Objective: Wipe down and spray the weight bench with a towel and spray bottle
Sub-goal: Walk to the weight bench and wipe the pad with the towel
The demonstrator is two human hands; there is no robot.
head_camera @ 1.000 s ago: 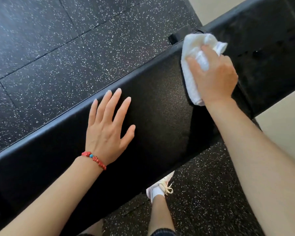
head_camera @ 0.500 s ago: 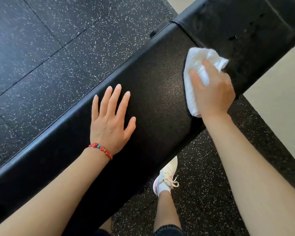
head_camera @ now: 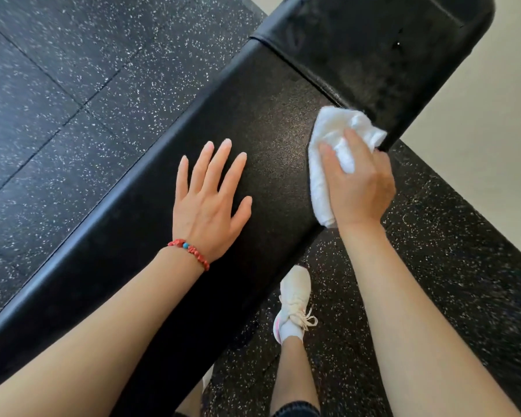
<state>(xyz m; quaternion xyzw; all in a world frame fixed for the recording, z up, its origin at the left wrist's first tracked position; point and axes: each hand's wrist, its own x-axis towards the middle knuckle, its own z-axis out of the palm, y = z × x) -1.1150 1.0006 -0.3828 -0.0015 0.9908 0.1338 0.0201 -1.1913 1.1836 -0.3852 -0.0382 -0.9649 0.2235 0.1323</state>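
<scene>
Bench pad (head_camera: pixel 259 115): long, black, matte vinyl with a fine pebbled grain; rounded edges; runs diagonally from lower left to upper right.
Second pad (head_camera: pixel 382 46): black, same vinyl, set just past the far end of the bench pad across a narrow seam; surface mottled with dull smears; corner rounded.
Towel (head_camera: pixel 328 136): white, soft terry, bunched into a loose wad; lies on the bench pad at its far end, upper edge touching the seam, lower end hanging just over the near edge of the pad.
Right hand (head_camera: pixel 358 185): on top of the towel; fingers curled round the cloth, folds bulging up between them; thumb hidden.
Left hand (head_camera: pixel 208 203): palm down, flat on the bench pad, toward the pad's middle, well apart from the towel; fingers straight and slightly spread, thumb angled out.
Bracelet (head_camera: pixel 190 251): red beads with one blue bead; round the left wrist, over the bench pad.
Floor (head_camera: pixel 73 100): black rubber tiles flecked white, on both sides of the bench pad; straight seams between tiles.
Pale floor (head_camera: pixel 478 130): smooth, beige, beyond the rubber on the near side of the second pad.
Shoe (head_camera: pixel 294 299): cream knit, laced, white sock; on the rubber floor just beside the near edge of the bench pad.
Spray bottle: not seen.
</scene>
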